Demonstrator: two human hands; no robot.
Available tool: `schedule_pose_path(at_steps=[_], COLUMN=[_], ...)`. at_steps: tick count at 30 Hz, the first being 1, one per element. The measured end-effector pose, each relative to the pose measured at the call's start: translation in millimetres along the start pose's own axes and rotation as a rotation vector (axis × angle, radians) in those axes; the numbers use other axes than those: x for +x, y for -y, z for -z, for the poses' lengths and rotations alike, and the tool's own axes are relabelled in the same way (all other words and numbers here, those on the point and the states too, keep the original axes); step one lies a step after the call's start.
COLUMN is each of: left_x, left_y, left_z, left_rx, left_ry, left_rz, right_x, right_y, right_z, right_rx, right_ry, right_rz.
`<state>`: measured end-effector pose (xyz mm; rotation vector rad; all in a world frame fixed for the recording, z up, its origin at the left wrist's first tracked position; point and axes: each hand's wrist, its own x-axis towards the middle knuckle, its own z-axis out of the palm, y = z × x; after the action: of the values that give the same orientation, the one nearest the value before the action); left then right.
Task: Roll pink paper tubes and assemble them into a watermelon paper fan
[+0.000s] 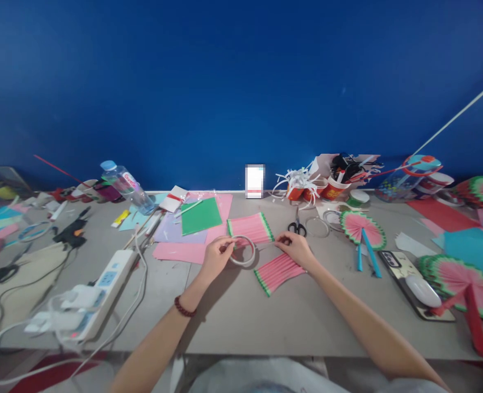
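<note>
Pinched in my left hand [218,254] is a roll of tape [251,261], held upright above the table. A thin strip runs from the roll toward my right hand [295,248], whose fingertips are closed on its end. Just behind the roll lies a pleated pink paper piece [249,228] with green edges. A second pleated pink paper [278,271] sits under and beside my right hand, partly covered by it. Black-handled scissors [297,227] rest right behind that hand.
Green paper [201,216] and pink sheets lie at the left. A power strip [109,292] with white cables is at front left. Finished paper fans [364,226], a phone [401,284] and a mouse [423,290] stand right. Cups [335,189] line the blue wall, and a bottle [129,185] leans there.
</note>
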<state>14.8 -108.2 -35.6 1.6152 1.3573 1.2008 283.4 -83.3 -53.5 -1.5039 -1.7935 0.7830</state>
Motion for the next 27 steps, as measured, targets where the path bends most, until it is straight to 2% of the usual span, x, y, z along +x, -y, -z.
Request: schedule_pose_path(at_steps=[8,19,27], left_x=[3.2,4.1,3.5], left_y=[7.3,0.9,-8.0], left_z=[4.5,7.4,11.7], left_rx=[-0.054,-0.07,-0.276], left_ry=[-0.006,-0.004,0.124], left_rz=[0.093,0.133,0.355], right_x=[1.9,3.3,4.2], right_y=[5.4,9.0,13.3], right_z=[-5.0,-1.8,8.1], right_rx=[0.104,0.103,0.105], right_ry=[-0.01,0.04,0.035], right_rz=[-0.023,-0.049,0.016])
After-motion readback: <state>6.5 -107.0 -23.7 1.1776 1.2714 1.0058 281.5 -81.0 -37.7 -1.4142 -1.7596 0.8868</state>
